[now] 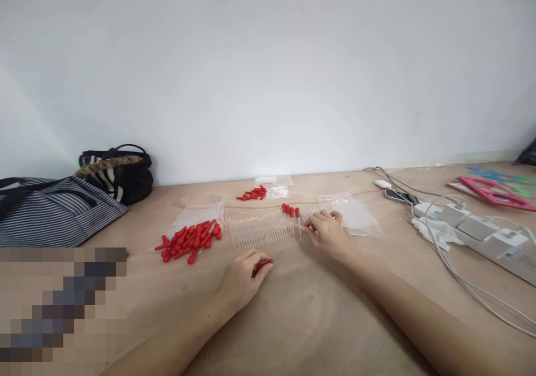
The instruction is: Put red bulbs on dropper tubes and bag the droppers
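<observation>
My left hand (247,275) rests low over the table with its fingers closed on a red rubber bulb (268,262), whose end shows at the fingertips. In my right hand (329,231), the thumb and fingers pinch a thin clear dropper tube (297,227) that points left. Beneath and beside it lies a long row of similar clear tubes (255,231). Several tubes near the right end of the row wear red bulbs (291,211) on their far ends. To the left of the row is a heap of loose red bulbs (190,242), partly on a clear zip bag (195,214).
Behind the row lie a smaller group of red bulbs (253,194) and a bag of tubes (274,186). Another clear bag (355,217) is at right. A power strip (473,231) with chargers and cables, and pink frames (494,193), occupy the right. Bags (62,211) stand left.
</observation>
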A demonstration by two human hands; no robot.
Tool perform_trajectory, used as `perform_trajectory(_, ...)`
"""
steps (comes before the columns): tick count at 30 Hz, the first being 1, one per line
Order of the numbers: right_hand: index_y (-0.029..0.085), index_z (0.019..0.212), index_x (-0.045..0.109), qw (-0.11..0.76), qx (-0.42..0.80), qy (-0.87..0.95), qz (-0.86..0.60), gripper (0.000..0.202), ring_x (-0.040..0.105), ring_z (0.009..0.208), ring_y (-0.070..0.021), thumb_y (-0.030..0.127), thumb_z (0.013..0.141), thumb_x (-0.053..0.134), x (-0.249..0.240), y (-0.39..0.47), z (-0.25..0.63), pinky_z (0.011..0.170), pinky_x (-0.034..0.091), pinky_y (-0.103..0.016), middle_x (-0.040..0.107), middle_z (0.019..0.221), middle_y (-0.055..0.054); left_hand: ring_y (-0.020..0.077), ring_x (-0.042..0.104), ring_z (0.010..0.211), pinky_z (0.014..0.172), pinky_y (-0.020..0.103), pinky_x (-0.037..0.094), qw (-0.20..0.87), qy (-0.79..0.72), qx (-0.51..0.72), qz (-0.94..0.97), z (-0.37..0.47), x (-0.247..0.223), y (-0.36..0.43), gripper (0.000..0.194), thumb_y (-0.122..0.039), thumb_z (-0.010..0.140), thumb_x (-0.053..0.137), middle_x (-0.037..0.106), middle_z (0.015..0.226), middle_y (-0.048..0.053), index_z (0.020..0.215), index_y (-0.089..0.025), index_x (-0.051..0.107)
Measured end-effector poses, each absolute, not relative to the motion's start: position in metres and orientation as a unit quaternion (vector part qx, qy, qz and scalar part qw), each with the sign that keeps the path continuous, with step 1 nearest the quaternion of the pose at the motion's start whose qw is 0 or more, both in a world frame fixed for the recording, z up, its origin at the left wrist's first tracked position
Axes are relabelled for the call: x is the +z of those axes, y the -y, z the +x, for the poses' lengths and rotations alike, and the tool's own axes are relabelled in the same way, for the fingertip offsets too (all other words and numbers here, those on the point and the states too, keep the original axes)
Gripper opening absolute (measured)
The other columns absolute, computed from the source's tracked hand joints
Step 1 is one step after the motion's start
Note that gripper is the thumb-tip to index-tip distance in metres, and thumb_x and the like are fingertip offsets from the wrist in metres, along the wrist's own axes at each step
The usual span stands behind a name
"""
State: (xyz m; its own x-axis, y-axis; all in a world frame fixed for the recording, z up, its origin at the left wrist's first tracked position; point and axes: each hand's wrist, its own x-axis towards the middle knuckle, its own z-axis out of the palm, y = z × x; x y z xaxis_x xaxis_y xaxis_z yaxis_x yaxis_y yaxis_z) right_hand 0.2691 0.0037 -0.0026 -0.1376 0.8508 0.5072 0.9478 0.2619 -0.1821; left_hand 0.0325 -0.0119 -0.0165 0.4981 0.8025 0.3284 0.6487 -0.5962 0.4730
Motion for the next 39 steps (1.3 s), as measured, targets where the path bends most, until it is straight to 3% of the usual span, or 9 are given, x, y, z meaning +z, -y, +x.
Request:
perform_trajectory(7, 0.019, 0.070, 0.058, 0.245, -0.002, 0.837, -0.489, 0.018, 0.048, 0.073, -0.0139, 0.031, 0.081, 0.053, -0.011, 0.031, 0.280, 0.074, 0.021, -0.032, 0.059, 0.067, 0.000, 0.0139, 0.054, 0.065, 0.062, 0.025, 0.043, 0.156, -0.410, 0.252, 0.862, 0.027, -0.009, 0.010, 0.016, -0.024, 0.081, 0.047, 0.058, 0.075, 0.002, 0.077, -0.019, 0.061)
perform_trajectory(14, 0.023, 0.086, 0.058, 0.240, 0.067, 0.831, -0.498, 0.027, 0.048, 0.083, -0.0179, 0.048, 0.074, 0.057, -0.011, 0.029, 0.269, 0.075, 0.024, -0.033, 0.059, 0.086, -0.003, 0.0140, 0.054, 0.065, 0.062, 0.026, 0.042, 0.183, -0.416, 0.253, 0.854, 0.029, -0.004, 0.011, 0.013, -0.019, 0.077, 0.048, 0.056, 0.072, 0.002, 0.071, -0.017, 0.060)
perform_trajectory(20, 0.021, 0.073, 0.057, 0.239, 0.069, 0.819, -0.518, 0.014, 0.049, 0.082, -0.0172, 0.034, 0.078, 0.056, -0.019, 0.028, 0.252, 0.076, 0.024, -0.034, 0.059, 0.079, -0.001, 0.0162, 0.054, 0.071, 0.065, 0.027, 0.042, 0.177, -0.428, 0.264, 0.846, 0.030, -0.005, 0.014, 0.010, -0.021, 0.078, 0.047, 0.059, 0.074, 0.002, 0.074, -0.018, 0.055)
perform_trajectory(25, 0.019, 0.075, 0.052, 0.284, 0.012, 0.785, -0.549, 0.010, 0.051, 0.080, -0.0154, 0.022, 0.083, 0.048, -0.019, 0.032, 0.245, 0.084, 0.019, -0.039, 0.061, 0.076, 0.001, 0.0154, 0.056, 0.067, 0.061, 0.026, 0.042, 0.244, -0.456, 0.275, 0.810, 0.030, -0.008, 0.014, 0.011, -0.026, 0.079, 0.046, 0.061, 0.074, 0.000, 0.080, -0.019, 0.055)
perform_trajectory(33, 0.027, 0.088, 0.061, 0.318, 0.000, 0.795, -0.516, 0.015, 0.053, 0.078, -0.0127, 0.023, 0.085, 0.047, -0.016, 0.038, 0.235, 0.087, 0.016, -0.038, 0.065, 0.074, 0.003, 0.0165, 0.058, 0.075, 0.066, 0.027, 0.045, 0.296, -0.450, 0.346, 0.768, 0.034, -0.015, 0.011, 0.010, -0.024, 0.076, 0.051, 0.062, 0.078, 0.000, 0.083, -0.019, 0.054)
perform_trajectory(39, 0.028, 0.086, 0.063, 0.317, -0.019, 0.805, -0.501, 0.016, 0.052, 0.077, -0.0128, 0.023, 0.085, 0.048, -0.017, 0.040, 0.231, 0.085, 0.018, -0.038, 0.064, 0.073, 0.003, 0.0159, 0.058, 0.073, 0.066, 0.027, 0.046, 0.304, -0.439, 0.346, 0.772, 0.035, -0.015, 0.011, 0.011, -0.025, 0.077, 0.051, 0.062, 0.077, 0.001, 0.085, -0.018, 0.055)
